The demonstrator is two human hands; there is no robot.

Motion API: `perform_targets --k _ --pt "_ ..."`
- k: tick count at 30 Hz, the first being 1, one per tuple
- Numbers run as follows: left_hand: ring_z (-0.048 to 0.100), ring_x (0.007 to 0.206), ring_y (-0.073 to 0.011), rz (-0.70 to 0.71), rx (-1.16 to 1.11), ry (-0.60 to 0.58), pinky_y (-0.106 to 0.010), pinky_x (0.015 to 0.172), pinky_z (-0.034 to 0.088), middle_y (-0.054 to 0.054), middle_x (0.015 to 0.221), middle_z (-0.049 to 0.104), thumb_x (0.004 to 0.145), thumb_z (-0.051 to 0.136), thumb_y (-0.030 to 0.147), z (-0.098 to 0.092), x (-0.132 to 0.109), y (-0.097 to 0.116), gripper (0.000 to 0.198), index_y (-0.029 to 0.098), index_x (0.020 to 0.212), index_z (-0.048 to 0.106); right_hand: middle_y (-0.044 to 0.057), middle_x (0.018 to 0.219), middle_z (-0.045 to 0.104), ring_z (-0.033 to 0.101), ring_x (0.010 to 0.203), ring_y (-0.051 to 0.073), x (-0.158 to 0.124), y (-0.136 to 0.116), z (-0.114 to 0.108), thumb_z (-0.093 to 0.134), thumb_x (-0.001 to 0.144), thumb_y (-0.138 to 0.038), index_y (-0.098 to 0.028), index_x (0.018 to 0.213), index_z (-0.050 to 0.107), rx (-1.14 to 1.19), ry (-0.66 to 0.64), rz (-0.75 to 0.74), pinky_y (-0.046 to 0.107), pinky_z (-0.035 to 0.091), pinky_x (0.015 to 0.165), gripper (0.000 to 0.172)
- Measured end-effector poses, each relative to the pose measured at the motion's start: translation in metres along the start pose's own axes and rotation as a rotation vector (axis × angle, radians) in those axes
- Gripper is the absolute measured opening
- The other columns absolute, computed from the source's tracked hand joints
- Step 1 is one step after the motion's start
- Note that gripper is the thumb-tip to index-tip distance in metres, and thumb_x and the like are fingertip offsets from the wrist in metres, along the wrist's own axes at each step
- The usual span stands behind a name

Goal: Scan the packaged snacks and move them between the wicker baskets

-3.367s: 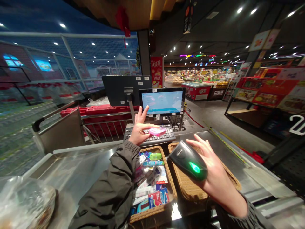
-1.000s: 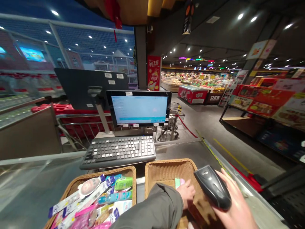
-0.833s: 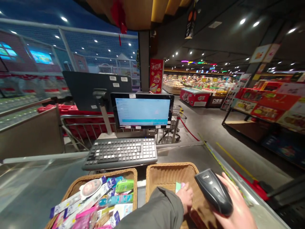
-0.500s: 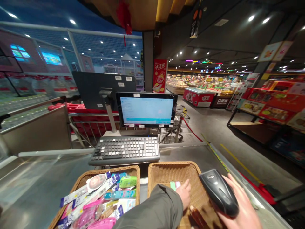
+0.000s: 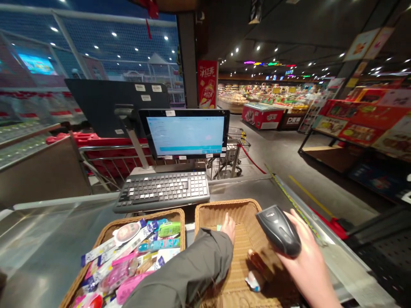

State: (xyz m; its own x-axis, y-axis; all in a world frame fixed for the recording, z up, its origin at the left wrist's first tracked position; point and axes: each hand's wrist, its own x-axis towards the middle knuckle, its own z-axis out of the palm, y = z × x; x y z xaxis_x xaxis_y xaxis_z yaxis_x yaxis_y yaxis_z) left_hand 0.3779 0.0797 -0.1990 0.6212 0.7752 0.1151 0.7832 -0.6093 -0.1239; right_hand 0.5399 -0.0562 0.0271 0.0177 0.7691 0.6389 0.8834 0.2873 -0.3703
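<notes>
My right hand is closed around a black handheld barcode scanner, held above the right side of a wicker basket. My left hand, in a grey-green sleeve, reaches into the far left part of that basket. Its visible fingers are stretched forward, and the palm side is hidden. A small light-green item shows just left of those fingers. Lower in the basket lie a brown bottle-like item and a small white-and-blue wrapped item.
A second wicker basket, full of colourful packaged goods, stands to the left. Behind the baskets are a keyboard and a lit monitor. The metal counter extends left, and boxed goods are stacked at right.
My left hand has moved forward and left in the basket, over the small items there; the pink one is now hidden. The scanner stays in my right hand. The camera view has shifted.
</notes>
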Motion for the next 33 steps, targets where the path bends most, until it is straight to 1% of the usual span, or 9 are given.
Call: perform_targets --k 8,11,13,16,19,21,23,28,33 --pt "0.051 0.132 -0.0325 -0.091 -0.072 -0.327 -0.053 0.115 0.034 -0.020 0.129 0.066 0.092 0.055 0.014 -0.034 0.013 -0.009 0.035 0.009 0.123 0.070 0.016 0.129 0.060 0.048 0.134 0.049 0.001 0.000 -0.006 0.061 0.088 -0.038 -0.025 0.121 0.058 0.027 0.045 -0.028 0.081 0.041 0.097 0.036" --pt "0.057 0.124 -0.0292 -0.186 -0.127 -0.425 -0.054 0.108 0.040 -0.015 0.124 0.068 0.094 0.061 0.021 -0.048 0.015 -0.019 0.031 0.012 0.122 0.068 0.016 0.129 0.061 0.048 0.134 0.048 0.001 -0.003 -0.009 0.062 0.088 -0.038 -0.025 0.123 0.057 0.036 0.050 -0.011 0.080 0.041 0.098 0.038" --pt "0.059 0.122 -0.0310 -0.225 -0.189 -0.461 -0.054 0.105 0.042 -0.015 0.123 0.068 0.088 0.068 0.028 -0.059 0.016 -0.026 0.033 0.012 0.118 0.068 0.016 0.130 0.061 0.046 0.136 0.047 0.001 -0.006 -0.010 0.062 0.087 -0.037 -0.024 0.124 0.057 0.043 0.046 0.002 0.078 0.039 0.102 0.039" --pt "0.060 0.117 -0.0386 -0.226 -0.332 -0.467 -0.054 0.102 0.042 -0.021 0.114 0.070 0.063 0.086 0.027 -0.081 0.020 -0.036 0.043 0.011 0.101 0.074 0.016 0.132 0.060 0.043 0.140 0.044 0.001 -0.009 -0.012 0.063 0.087 -0.034 -0.023 0.123 0.059 0.044 0.038 0.003 0.073 0.037 0.109 0.038" --pt "0.064 0.108 -0.0361 -0.159 -0.544 -0.387 -0.048 0.098 0.046 -0.016 0.106 0.072 0.051 0.089 0.026 -0.113 0.028 -0.047 0.037 0.014 0.083 0.074 0.014 0.133 0.060 0.043 0.141 0.042 0.000 -0.009 -0.015 0.065 0.086 -0.034 -0.024 0.123 0.060 0.037 0.053 0.019 0.069 0.036 0.112 0.039" --pt "0.066 0.106 -0.0296 -0.080 -0.715 -0.279 -0.040 0.095 0.049 -0.011 0.108 0.072 0.060 0.083 0.030 -0.139 0.034 -0.057 0.029 0.015 0.083 0.072 0.014 0.133 0.060 0.043 0.141 0.041 -0.001 -0.008 -0.017 0.066 0.085 -0.035 -0.023 0.124 0.059 0.028 0.070 0.036 0.067 0.036 0.113 0.041" --pt "0.063 0.112 -0.0257 -0.008 -0.874 -0.146 -0.035 0.099 0.048 -0.010 0.119 0.069 0.069 0.078 0.031 -0.165 0.037 -0.070 0.030 0.015 0.094 0.071 0.015 0.133 0.060 0.043 0.141 0.041 -0.001 -0.008 -0.018 0.067 0.085 -0.037 -0.022 0.126 0.059 0.015 0.091 0.038 0.067 0.036 0.113 0.044" --pt "0.057 0.125 -0.0274 0.086 -1.232 0.077 -0.041 0.108 0.044 -0.013 0.137 0.062 0.079 0.067 0.035 -0.221 0.026 -0.105 0.052 0.014 0.126 0.062 0.016 0.132 0.061 0.046 0.138 0.043 0.000 -0.015 -0.020 0.065 0.086 -0.040 -0.021 0.127 0.058 0.021 0.136 0.016 0.071 0.038 0.109 0.046" --pt "0.061 0.118 -0.0330 -0.010 -1.847 0.196 -0.047 0.106 0.044 -0.014 0.123 0.069 0.065 0.079 0.044 -0.256 0.001 -0.115 0.063 0.012 0.118 0.069 0.015 0.132 0.061 0.044 0.140 0.041 0.004 -0.031 -0.023 0.064 0.087 -0.039 -0.023 0.126 0.059 0.047 0.106 -0.032 0.068 0.039 0.110 0.042"
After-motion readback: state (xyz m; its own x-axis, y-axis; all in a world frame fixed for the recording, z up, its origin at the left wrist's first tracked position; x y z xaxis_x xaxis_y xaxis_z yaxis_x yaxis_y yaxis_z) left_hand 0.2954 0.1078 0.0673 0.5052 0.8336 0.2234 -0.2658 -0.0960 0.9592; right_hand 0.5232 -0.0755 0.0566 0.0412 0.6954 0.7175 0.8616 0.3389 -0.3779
